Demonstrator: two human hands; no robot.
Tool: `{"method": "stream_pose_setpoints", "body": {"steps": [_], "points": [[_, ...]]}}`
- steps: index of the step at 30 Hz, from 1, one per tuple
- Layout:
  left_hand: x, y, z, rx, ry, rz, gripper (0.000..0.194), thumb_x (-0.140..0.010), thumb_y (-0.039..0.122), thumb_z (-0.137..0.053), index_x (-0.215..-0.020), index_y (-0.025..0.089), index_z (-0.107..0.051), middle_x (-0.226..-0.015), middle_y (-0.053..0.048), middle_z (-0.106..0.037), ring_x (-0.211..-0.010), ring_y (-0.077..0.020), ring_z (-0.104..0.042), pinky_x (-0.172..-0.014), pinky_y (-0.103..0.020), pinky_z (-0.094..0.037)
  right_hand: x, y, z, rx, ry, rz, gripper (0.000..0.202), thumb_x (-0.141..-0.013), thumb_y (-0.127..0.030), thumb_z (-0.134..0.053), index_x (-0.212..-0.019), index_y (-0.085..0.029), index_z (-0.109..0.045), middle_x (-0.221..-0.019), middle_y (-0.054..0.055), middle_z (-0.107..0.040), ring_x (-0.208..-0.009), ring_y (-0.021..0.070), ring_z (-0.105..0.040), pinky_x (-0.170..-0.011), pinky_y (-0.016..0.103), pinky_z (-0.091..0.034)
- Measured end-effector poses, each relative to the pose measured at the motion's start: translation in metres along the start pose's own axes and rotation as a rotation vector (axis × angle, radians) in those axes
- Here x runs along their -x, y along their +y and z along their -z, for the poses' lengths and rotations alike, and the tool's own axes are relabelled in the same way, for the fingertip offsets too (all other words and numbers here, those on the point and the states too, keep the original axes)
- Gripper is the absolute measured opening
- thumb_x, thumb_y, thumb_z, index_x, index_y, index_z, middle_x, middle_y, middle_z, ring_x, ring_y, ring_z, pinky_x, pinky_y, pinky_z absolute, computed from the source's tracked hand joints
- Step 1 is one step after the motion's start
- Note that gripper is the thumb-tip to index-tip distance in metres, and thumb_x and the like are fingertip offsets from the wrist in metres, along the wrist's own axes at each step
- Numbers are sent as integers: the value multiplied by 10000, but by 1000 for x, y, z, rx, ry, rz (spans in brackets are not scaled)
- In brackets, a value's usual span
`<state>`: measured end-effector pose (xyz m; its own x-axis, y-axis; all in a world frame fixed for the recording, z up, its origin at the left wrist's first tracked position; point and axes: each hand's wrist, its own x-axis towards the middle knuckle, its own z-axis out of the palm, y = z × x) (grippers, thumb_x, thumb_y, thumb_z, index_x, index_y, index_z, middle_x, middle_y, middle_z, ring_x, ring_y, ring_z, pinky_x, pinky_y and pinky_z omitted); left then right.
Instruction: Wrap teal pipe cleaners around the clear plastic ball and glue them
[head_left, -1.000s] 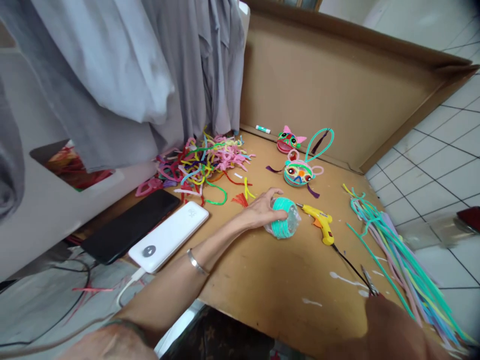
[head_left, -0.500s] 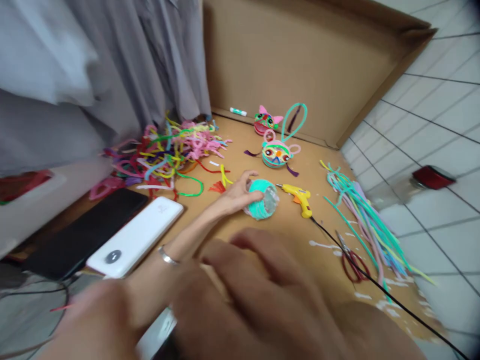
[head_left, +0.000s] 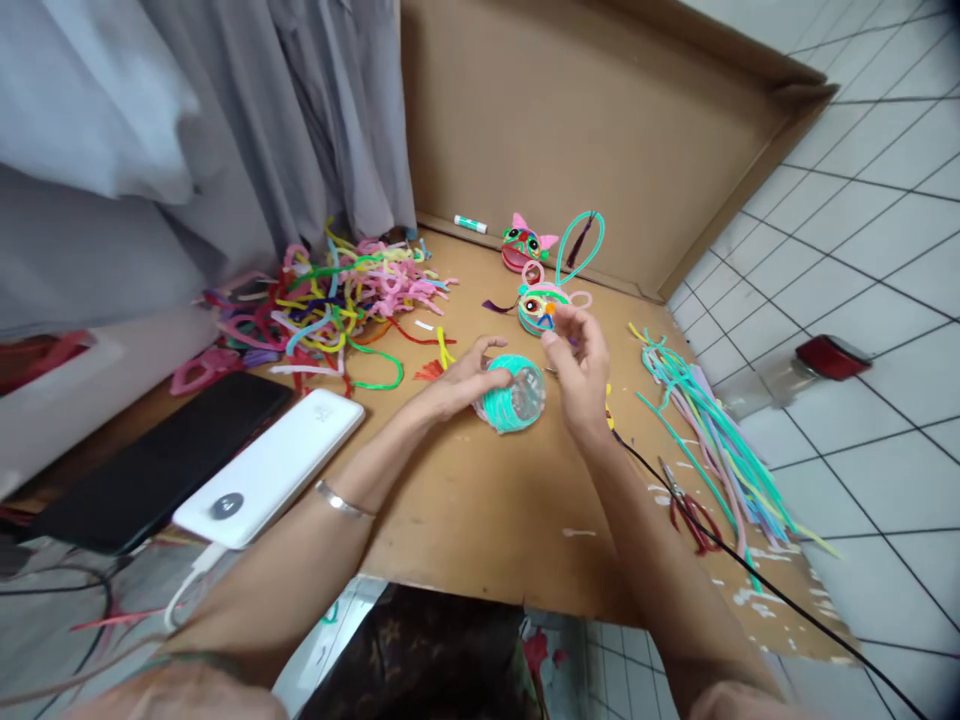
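My left hand (head_left: 472,380) is closed around a clear round cup-like piece wrapped in turquoise pipe cleaner (head_left: 504,400), its clear open end facing right. To the right of it, my right hand (head_left: 579,365) is raised over the cardboard with fingers bent; whether anything is between the fingertips is too small to tell. It partly covers a decorated face ornament (head_left: 534,308) with pink loop ears. Behind that sits a second ornament (head_left: 521,245) with pink pointed ears. The yellow glue gun (head_left: 610,410) is mostly hidden behind my right hand and wrist.
A heap of colourful pipe cleaners (head_left: 360,290) lies at the left, near a white power bank (head_left: 270,470) and a black phone-like slab (head_left: 165,450). At the right are red-handled scissors (head_left: 696,520), a pipe cleaner bundle (head_left: 712,430), a black cable and a red-lidded jar (head_left: 814,365).
My right hand has moved from close to the camera, where it was blurred, forward to beside the turquoise piece, now covering most of the glue gun. My left hand still holds the piece.
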<state>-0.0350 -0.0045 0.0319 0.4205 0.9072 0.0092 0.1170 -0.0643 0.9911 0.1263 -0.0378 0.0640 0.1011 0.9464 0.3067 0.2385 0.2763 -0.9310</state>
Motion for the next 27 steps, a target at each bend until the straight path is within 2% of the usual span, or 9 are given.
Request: {"method": "stream_pose_setpoints", "body": {"steps": [3, 6, 13, 22, 27], "points": [[2, 4, 1, 13, -14, 34, 822, -618, 406, -608, -1380, 158, -424, -956, -43, -596, -798, -198, -590, -631, -284, -484, -5, 18, 1, -121, 84, -50, 477, -687, -456, -700, -1129, -317, -584, -1259, 37, -589, -1289, 271, -496, -1161, 506, -361], [2, 7, 1, -10, -12, 38, 821, -607, 407, -604, -1370, 155, -436, -952, -42, -586, -852, -213, -579, -691, -303, -489, 1, 29, -3, -241, 27, -166, 563, -588, -422, -739, -1111, -308, -566, -1225, 46, -586, -1276, 272, -506, -1162, 497, -364], [2, 7, 0, -42, -10, 52, 821, -617, 402, -612, -1387, 179, -431, -1090, -84, -598, -968, -251, -592, -829, -371, -498, 15, 26, -5, -279, -39, -217, 703, -550, -360, -768, -1207, -304, -522, -1291, 79, -555, -1356, 297, -458, -1138, 508, -393], [6, 9, -2, 6, -27, 40, 816, -638, 377, -597, -1411, 180, -424, -1026, -72, -624, -907, -237, -601, -748, -343, -510, 17, 29, -3, -233, -63, -186, 830, -515, -357, -794, -1287, -296, -494, -1341, 103, -529, -1385, 308, -414, -1133, 500, -393], [5, 9, -2, -8, -21, 55, 824, -644, 376, -603, -1423, 188, -412, -1125, -95, -626, -948, -251, -619, -764, -362, -537, 16, 31, -3, -218, -76, -177, 826, -533, -354, -797, -1300, -317, -492, -1356, 81, -533, -1403, 300, -409, -1167, 519, -358]]}}
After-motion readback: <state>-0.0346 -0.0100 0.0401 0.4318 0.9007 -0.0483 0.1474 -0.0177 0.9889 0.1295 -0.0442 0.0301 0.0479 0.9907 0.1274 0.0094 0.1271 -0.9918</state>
